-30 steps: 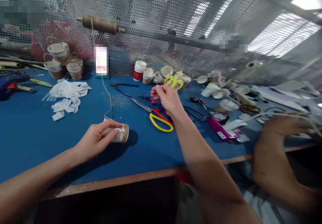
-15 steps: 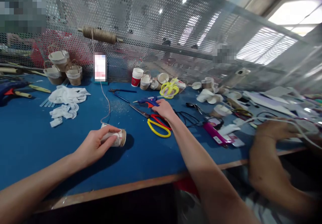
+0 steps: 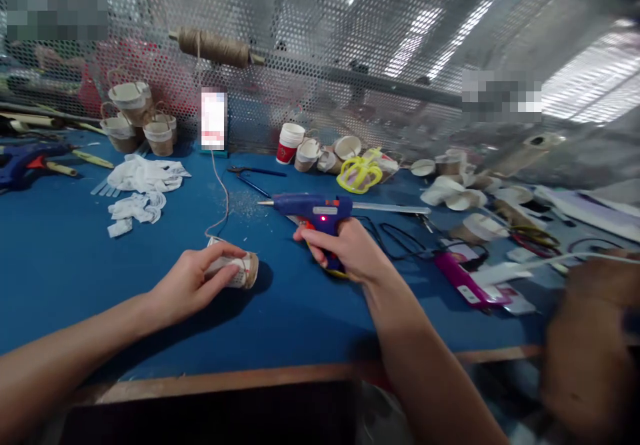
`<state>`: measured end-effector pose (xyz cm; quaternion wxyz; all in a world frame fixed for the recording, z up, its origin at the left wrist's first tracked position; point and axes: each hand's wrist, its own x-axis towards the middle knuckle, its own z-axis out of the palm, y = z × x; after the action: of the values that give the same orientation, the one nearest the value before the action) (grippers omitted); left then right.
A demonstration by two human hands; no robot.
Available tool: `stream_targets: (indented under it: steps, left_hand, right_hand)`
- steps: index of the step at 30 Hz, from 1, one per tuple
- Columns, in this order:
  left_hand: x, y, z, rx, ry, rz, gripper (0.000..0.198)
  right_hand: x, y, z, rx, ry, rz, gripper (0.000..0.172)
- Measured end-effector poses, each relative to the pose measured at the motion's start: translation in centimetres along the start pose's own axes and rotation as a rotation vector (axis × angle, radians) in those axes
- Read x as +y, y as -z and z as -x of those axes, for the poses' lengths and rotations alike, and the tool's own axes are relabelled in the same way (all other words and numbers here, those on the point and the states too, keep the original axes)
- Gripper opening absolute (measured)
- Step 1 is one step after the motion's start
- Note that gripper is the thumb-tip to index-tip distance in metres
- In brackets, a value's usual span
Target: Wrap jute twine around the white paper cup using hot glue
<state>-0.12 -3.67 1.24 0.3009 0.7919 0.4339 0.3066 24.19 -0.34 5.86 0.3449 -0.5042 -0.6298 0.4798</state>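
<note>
My left hand (image 3: pixel 200 272) is closed around a small paper cup (image 3: pixel 245 272) lying on its side, with brown twine wound at its rim end. A strand of twine (image 3: pixel 226 198) runs from the cup up toward a spool (image 3: pixel 215 46) on the mesh. My right hand (image 3: pixel 345 248) grips a blue glue gun (image 3: pixel 313 208) by its handle, above the table. Its nozzle points left, a red light glows on its body, and a clear glue stick (image 3: pixel 390 209) sticks out behind. Scissors beneath the gun are mostly hidden by it and my hand.
Twine-wrapped cups with handles (image 3: pixel 131 102) stand at the back left, near white lace (image 3: pixel 147 175). Blue pliers (image 3: pixel 255 173), a red cup (image 3: pixel 290 144) and yellow ribbon (image 3: pixel 359 173) lie farther back. A magenta glue gun (image 3: pixel 467 282) and a co-worker's blurred arm (image 3: pixel 585 338) are at right.
My right hand has lifted the blue glue gun off the table and now holds it by the handle. My left hand keeps the cup in nearly the same place. The view has shifted slightly.
</note>
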Motion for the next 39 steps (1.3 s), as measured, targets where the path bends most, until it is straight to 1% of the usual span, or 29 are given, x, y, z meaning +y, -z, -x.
stream_targets:
  steps: [6, 10, 12, 16, 19, 23, 33, 36, 38, 39]
  left_hand:
    - [0.1, 0.1, -0.1, 0.013, 0.021, -0.027, 0.023]
    - [0.1, 0.2, -0.1, 0.014, 0.060, -0.023, 0.024]
    - [0.2, 0.2, -0.1, 0.015, 0.082, -0.001, 0.025]
    - [0.2, 0.3, -0.2, 0.010, 0.124, 0.063, 0.027]
    - [0.4, 0.3, -0.3, 0.013, 0.139, 0.076, 0.026]
    - [0.5, 0.4, -0.4, 0.017, 0.143, 0.087, 0.025]
    - [0.5, 0.4, -0.6, 0.017, 0.153, 0.072, 0.026]
    - [0.6, 0.4, -0.6, 0.017, 0.147, 0.066, 0.027]
    - [0.7, 0.5, -0.6, 0.018, 0.142, 0.060, 0.027]
    - [0.8, 0.5, -0.6, 0.018, 0.143, 0.056, 0.027]
  right_hand:
    - [-1.2, -0.1, 1.9, -0.089, -0.075, 0.329, 0.023]
    - [-1.2, -0.2, 2.3, -0.120, -0.083, 0.383, 0.026]
    - [-1.2, -0.3, 2.4, -0.135, -0.073, 0.376, 0.024]
    - [-1.4, -0.7, 2.5, -0.102, 0.039, 0.421, 0.008]
    - [-1.5, -0.9, 2.5, -0.074, 0.124, 0.486, 0.004]
    - [-1.3, -0.8, 2.5, -0.098, 0.169, 0.527, 0.006]
    - [0.9, 0.1, 3.0, -0.041, 0.340, 0.693, 0.006]
    - [0.8, 0.2, 3.1, -0.083, 0.418, 0.733, 0.012]
    - [0.2, 0.1, 3.2, -0.117, 0.473, 0.738, 0.015]
    - [-0.1, 0.1, 3.2, -0.114, 0.483, 0.724, 0.016]
